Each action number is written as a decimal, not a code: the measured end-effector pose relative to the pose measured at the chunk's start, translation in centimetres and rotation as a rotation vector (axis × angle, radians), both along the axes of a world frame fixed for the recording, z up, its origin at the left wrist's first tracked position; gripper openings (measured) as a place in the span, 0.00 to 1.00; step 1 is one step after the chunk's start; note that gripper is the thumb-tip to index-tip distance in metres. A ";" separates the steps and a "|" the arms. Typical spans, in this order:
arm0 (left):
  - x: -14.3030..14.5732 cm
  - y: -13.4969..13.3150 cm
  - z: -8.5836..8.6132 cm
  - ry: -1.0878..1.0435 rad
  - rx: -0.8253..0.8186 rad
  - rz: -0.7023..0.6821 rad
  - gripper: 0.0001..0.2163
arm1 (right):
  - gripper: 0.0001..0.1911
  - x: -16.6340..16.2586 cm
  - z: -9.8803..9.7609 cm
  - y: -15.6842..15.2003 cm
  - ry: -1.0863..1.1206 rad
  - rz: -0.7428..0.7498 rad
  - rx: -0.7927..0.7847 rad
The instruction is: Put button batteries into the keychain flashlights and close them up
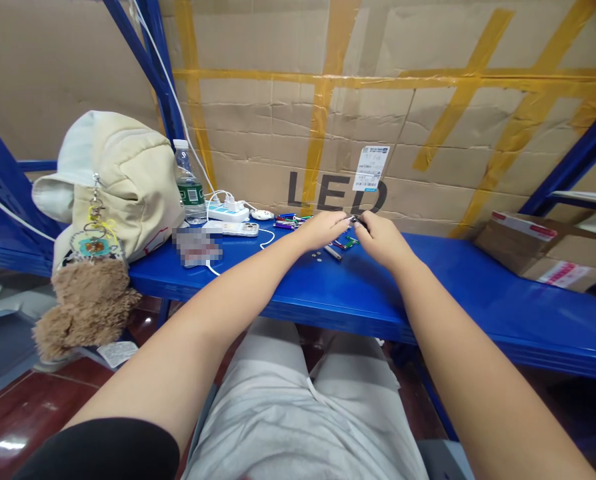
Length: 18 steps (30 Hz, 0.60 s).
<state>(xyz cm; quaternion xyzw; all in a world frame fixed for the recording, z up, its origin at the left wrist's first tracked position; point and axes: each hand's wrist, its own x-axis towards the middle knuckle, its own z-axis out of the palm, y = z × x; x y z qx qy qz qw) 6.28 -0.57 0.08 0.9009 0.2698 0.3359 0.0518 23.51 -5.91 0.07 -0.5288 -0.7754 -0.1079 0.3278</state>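
Observation:
Above the blue bench top, my left hand [328, 229] and my right hand [381, 240] meet fingertip to fingertip. Between them is a small dark object [355, 219], partly hidden, whose kind I cannot make out. The right fingers are closed on it; the left fingers are pinched at its other end, where something small and pale shows. Just below the hands lie a silver cylinder [333, 253], a green piece [349, 243] and several small round discs [319, 255]. Behind my left wrist are several thin coloured pieces [289, 221], partly covered by the arm.
A blue bench [458, 280] spans the view, backed by a large cardboard box [258, 133]. At left stand a cream bag [138, 167] with a plush charm [91, 297], a water bottle [191, 190], a power strip [228, 211] and a phone [238, 229]. A carton [543, 250] sits right.

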 end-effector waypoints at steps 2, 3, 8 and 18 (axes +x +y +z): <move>0.0 -0.2 0.1 0.005 0.004 0.018 0.15 | 0.10 0.0 0.2 -0.3 -0.055 -0.041 0.014; 0.0 -0.2 0.2 0.003 0.000 0.025 0.15 | 0.09 -0.1 0.2 -0.5 -0.073 -0.058 0.021; -0.1 -0.6 0.5 -0.008 -0.006 0.064 0.15 | 0.09 -0.1 0.3 -0.6 -0.076 -0.078 0.056; 0.1 -2.9 1.0 0.309 0.178 0.271 0.15 | 0.19 -0.9 0.1 0.0 0.797 0.246 -0.274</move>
